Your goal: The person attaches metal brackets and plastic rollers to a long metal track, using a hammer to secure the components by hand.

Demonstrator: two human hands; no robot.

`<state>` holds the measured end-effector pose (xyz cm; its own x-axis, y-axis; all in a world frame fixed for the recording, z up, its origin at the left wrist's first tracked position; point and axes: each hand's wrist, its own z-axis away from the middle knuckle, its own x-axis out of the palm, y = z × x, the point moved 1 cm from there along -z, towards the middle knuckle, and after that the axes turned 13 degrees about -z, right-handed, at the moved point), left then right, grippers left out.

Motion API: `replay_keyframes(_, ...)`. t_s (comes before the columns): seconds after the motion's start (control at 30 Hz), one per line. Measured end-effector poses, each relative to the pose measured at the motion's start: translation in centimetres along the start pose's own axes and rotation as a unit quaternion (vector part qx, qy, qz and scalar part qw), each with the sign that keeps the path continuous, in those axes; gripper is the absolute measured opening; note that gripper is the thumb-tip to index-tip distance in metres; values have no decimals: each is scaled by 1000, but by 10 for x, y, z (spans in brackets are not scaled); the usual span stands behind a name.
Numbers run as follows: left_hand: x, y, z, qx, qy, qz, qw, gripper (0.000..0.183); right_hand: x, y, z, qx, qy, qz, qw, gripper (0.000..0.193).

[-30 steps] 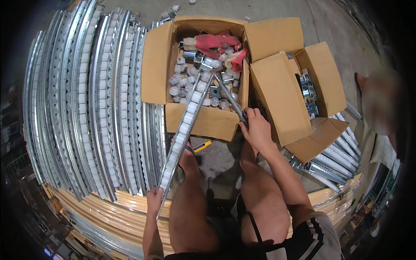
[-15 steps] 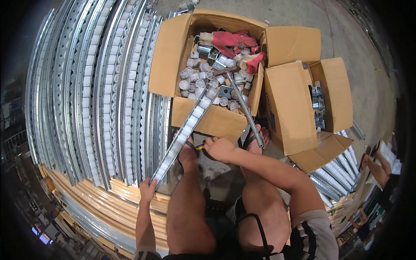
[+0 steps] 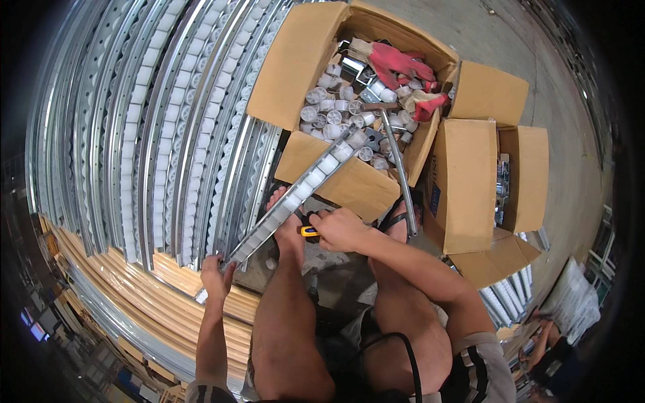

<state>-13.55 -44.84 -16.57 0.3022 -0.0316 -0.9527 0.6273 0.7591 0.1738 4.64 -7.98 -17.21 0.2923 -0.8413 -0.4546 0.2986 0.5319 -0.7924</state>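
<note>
My left hand [image 3: 218, 277] is closed around the lower part of a narrow metal roller track [image 3: 292, 199] with white rollers. The track slopes up to the right, its far end over the open carton of loose rollers. My right hand [image 3: 340, 230] is closed on a small yellow-and-black hand tool [image 3: 309, 231], just right of the track; its kind is partly hidden by the fingers. A hammer [image 3: 396, 158] with a long metal handle leans from the carton [image 3: 369, 191], its head among the white rollers [image 3: 329, 115] and its handle end near my right foot.
Pink-red gloves [image 3: 403, 64] lie in the carton. To the right stands another carton [image 3: 470, 188] with metal parts. Rows of roller tracks [image 3: 144, 134] fill the left, above tan pipes [image 3: 134, 289]. Another person [image 3: 547, 349] is at the lower right, by a plastic-wrapped bundle [image 3: 571, 302].
The view has shifted, so the cartons sit further right. My left hand has moved slightly up along the track. More of the yellow tool shows at my right hand. My left foot's toes now show.
</note>
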Motion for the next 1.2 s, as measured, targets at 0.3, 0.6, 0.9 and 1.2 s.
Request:
replay_keyframes(0.3, -42, 132, -70, 114, 69, 125, 983, 50, -148, -59, 95, 10, 304, -292, 907, 25)
replay_keyframes(0.6, -20, 262, -172, 55, -38, 168, 983, 68, -165, -65, 128, -36, 452, -438, 776, 23)
replay_keyframes(0.9, -9, 255, -194, 18, -238, 246, 939, 74, -133, -50, 124, -33, 445, -387, 807, 24)
replay_keyframes(1.2, -2, 252, -198, 19, -247, 224, 942, 73, -103, -34, 131, 123, 398, -244, 875, 29)
